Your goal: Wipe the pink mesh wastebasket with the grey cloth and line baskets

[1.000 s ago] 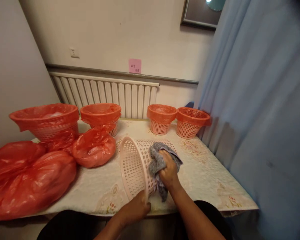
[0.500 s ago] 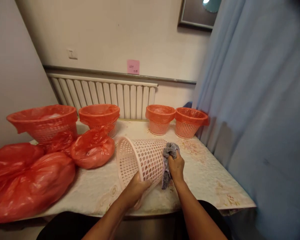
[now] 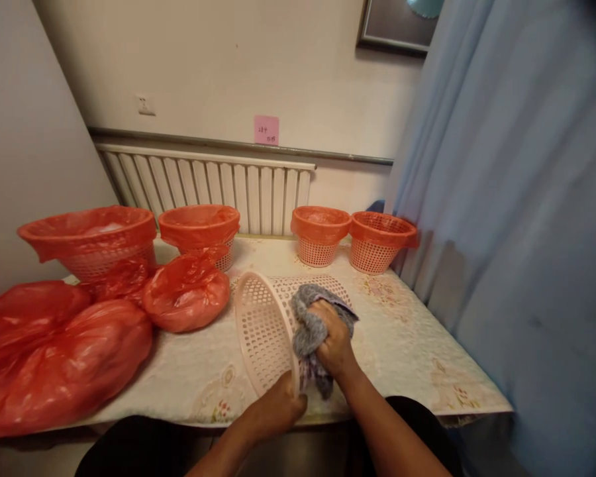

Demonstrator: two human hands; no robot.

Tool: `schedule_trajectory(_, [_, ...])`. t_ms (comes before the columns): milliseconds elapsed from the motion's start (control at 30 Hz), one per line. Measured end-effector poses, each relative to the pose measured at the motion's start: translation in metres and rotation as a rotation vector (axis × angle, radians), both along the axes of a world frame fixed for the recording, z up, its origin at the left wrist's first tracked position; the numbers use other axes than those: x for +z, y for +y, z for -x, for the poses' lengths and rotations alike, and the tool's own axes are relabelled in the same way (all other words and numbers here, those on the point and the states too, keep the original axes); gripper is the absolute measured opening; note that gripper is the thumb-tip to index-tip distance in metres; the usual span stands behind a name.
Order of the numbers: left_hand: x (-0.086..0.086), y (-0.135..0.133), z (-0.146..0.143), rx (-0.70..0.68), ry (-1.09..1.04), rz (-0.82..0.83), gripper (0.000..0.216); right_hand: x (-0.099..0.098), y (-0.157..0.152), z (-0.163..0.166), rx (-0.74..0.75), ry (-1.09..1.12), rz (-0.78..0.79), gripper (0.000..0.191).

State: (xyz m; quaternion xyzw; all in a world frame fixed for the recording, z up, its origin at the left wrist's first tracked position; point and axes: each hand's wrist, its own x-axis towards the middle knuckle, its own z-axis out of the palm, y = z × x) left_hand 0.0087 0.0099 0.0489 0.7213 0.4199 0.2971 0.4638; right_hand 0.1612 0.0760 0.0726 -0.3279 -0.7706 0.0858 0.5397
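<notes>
A pale pink perforated basket (image 3: 261, 331) lies on its side on the table (image 3: 402, 344), its mouth turned left. My left hand (image 3: 281, 407) grips the basket's rim at the near edge. My right hand (image 3: 332, 341) is closed on a grey cloth (image 3: 310, 328) and presses it against the basket's outer wall near the rim.
Several baskets lined with red bags stand along the back: two large ones (image 3: 92, 238) (image 3: 201, 228) on the left, two small ones (image 3: 320, 235) (image 3: 380, 242) on the right. Tied full red bags (image 3: 186, 295) (image 3: 54, 358) lie at left. A blue curtain (image 3: 516, 232) hangs at right.
My right hand has slid the cloth from the basket's base end back toward its rim. My left hand shifted from the basket's wall to its rim, and the basket turned its mouth more toward me.
</notes>
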Motion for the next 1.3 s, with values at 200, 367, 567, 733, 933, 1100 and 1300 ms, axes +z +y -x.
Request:
schedule_trajectory(200, [-0.017,-0.010,-0.005,-0.094,-0.074,0.086,0.065,-0.018,0.050,-0.046,-0.488,0.196,0.312,0.033])
schedule_trajectory(367, [0.013,0.007,-0.007,0.052,-0.428,0.116,0.072,-0.026,0.054,-0.048,-0.598,0.234,0.348,0.030])
schedule_trajectory(567, [0.044,0.024,-0.008,0.105,-0.603,0.113,0.054,-0.025,0.031,-0.023,-0.345,0.144,0.153,0.047])
schedule_trajectory(733, [0.015,0.012,-0.008,0.072,-0.198,-0.016,0.051,-0.003,-0.013,0.003,0.053,-0.013,0.019,0.037])
schedule_trajectory(933, [-0.011,0.005,-0.006,-0.022,-0.046,0.016,0.055,-0.005,0.007,-0.004,0.007,0.017,0.029,0.035])
schedule_trajectory(1100, [-0.022,-0.007,-0.001,-0.095,-0.068,0.050,0.062,-0.023,0.055,-0.036,-0.494,0.240,0.282,0.039])
schedule_trajectory(1300, [-0.007,-0.002,0.006,-0.032,-0.124,0.073,0.066,-0.035,0.062,-0.042,-0.690,0.342,0.371,0.035])
